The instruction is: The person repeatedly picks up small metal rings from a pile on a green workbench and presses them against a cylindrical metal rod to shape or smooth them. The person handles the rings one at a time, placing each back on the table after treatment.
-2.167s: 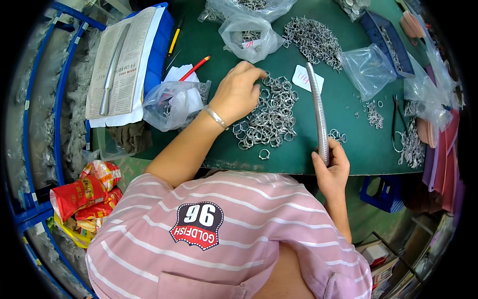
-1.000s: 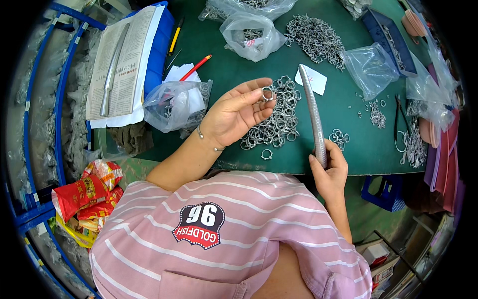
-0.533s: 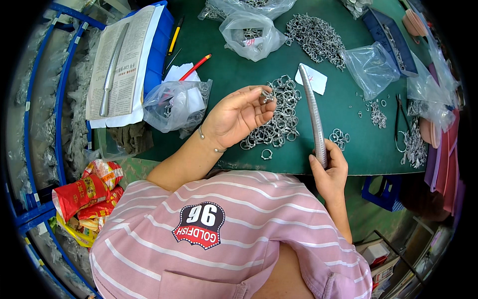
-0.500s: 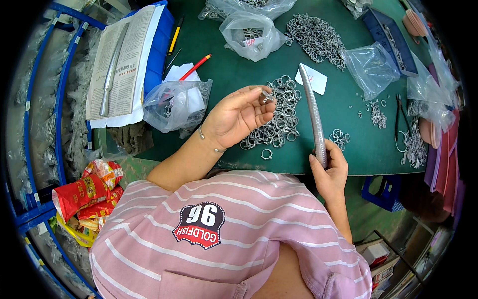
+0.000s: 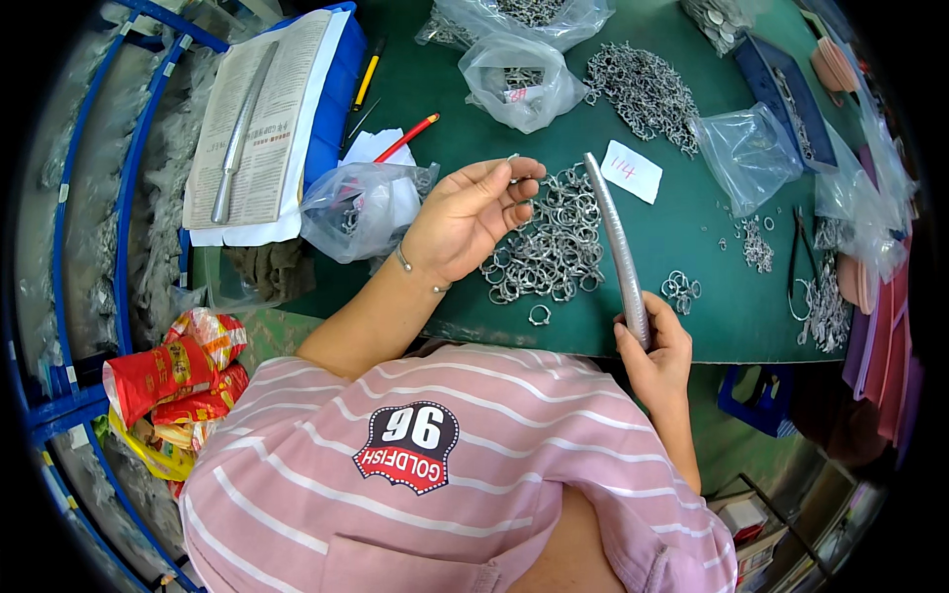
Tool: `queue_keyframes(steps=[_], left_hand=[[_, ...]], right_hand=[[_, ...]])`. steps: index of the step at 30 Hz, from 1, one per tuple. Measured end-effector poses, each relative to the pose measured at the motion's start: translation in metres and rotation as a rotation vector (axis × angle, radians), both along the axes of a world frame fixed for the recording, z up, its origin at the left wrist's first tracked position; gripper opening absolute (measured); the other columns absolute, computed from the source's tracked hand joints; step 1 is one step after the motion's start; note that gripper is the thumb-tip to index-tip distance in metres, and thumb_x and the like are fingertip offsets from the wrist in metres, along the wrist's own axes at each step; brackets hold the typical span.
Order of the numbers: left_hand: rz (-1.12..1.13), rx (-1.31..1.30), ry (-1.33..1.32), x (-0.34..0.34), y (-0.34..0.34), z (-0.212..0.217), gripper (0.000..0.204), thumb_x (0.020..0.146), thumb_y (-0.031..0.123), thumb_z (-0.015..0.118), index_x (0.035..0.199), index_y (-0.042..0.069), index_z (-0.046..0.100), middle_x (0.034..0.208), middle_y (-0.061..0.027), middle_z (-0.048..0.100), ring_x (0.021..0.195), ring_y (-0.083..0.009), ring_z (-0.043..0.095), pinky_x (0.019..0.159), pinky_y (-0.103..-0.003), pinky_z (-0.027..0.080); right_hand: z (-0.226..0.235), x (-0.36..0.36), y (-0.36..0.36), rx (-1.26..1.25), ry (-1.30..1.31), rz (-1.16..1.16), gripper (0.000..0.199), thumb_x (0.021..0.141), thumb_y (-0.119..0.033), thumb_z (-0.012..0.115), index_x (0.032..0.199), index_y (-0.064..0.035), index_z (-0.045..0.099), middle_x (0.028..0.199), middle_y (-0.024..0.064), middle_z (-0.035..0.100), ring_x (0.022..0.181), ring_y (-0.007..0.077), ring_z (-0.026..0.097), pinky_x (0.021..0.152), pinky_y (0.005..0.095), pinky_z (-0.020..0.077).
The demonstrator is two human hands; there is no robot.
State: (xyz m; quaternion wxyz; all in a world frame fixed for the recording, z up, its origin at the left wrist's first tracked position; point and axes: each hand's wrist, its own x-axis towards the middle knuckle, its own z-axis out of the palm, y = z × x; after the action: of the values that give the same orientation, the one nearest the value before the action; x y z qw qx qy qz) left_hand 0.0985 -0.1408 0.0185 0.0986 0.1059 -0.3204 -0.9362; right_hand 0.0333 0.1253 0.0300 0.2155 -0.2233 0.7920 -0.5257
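Observation:
My left hand [image 5: 470, 219] is raised beside a pile of silver-coloured metal rings [image 5: 552, 252]. Its thumb and forefinger pinch one ring [image 5: 513, 157], mostly hidden by the fingertips, while the other fingers curl loosely. In my right hand [image 5: 657, 354] I grip the thick lower end of a ring mandrel [image 5: 620, 252], a long tapered metal rod. The mandrel points away from me, its narrow tip near a white paper slip [image 5: 633, 172]. A single ring [image 5: 539, 314] lies apart from the pile, near the table edge.
Small rings [image 5: 680, 289] lie right of the mandrel. A larger heap of metal pieces [image 5: 643, 94], plastic bags [image 5: 748, 158] and a blue tray [image 5: 788, 104] stand farther back. Pliers [image 5: 799, 242] lie far right. A second tapered rod [image 5: 244, 138] rests on newspaper at left.
My left fingers have turned the ring so less of it shows, and the hand has shifted slightly left. The right hand still grips the mandrel, whose tip leans a little more left.

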Motion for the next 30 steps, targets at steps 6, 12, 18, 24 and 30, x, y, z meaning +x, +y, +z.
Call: queue_keyframes(steps=[6,12,18,24,30], left_hand=[[-0.010,0.091,0.100,0.002,-0.010,-0.010,0.028,0.094,0.017,0.052,0.116,-0.001,0.054,0.105,-0.0105,0.058,0.085,-0.0117,0.054,0.074,-0.024,0.047],[-0.015,0.043,0.067,0.002,-0.007,-0.011,0.027,0.090,0.012,0.058,0.113,-0.002,0.056,0.100,-0.0092,0.059,0.080,-0.0108,0.054,0.072,-0.023,0.047],[-0.093,-0.335,-0.193,0.006,0.020,0.001,0.031,0.073,-0.001,0.071,0.102,-0.004,0.062,0.099,-0.0102,0.059,0.082,-0.0152,0.059,0.068,-0.025,0.051],[-0.092,-0.419,-0.005,0.008,0.036,0.004,0.038,0.063,-0.006,0.076,0.098,-0.003,0.065,0.099,-0.0102,0.057,0.086,-0.0159,0.058,0.075,-0.025,0.052],[-0.099,-0.523,-0.013,0.010,0.037,0.008,0.036,0.064,-0.006,0.077,0.098,-0.003,0.065,0.100,-0.0099,0.057,0.086,-0.0144,0.058,0.075,-0.024,0.050]], right_hand=[[0.005,-0.003,-0.001,-0.027,0.053,0.042,0.032,0.081,-0.005,0.066,0.110,0.0049,0.058,0.080,0.0091,0.061,0.066,0.0121,0.053,0.060,0.0251,0.0438],[0.021,-0.006,-0.009,0.012,0.326,0.209,0.034,0.079,-0.003,0.067,0.110,0.0052,0.059,0.078,0.0127,0.058,0.064,0.0195,0.055,0.059,0.0281,0.0442],[0.026,-0.006,-0.020,-0.014,0.446,0.247,0.035,0.076,-0.003,0.069,0.109,0.0036,0.060,0.080,0.0147,0.059,0.063,0.0253,0.058,0.057,0.0318,0.0469],[0.026,-0.008,-0.024,-0.034,0.560,0.267,0.037,0.072,-0.003,0.071,0.108,0.0008,0.062,0.081,0.0132,0.060,0.062,0.0265,0.059,0.055,0.0336,0.0479],[0.026,-0.007,-0.023,0.002,0.644,0.252,0.039,0.071,-0.003,0.072,0.108,-0.0012,0.063,0.081,0.0116,0.059,0.063,0.0257,0.059,0.055,0.0334,0.0478]])
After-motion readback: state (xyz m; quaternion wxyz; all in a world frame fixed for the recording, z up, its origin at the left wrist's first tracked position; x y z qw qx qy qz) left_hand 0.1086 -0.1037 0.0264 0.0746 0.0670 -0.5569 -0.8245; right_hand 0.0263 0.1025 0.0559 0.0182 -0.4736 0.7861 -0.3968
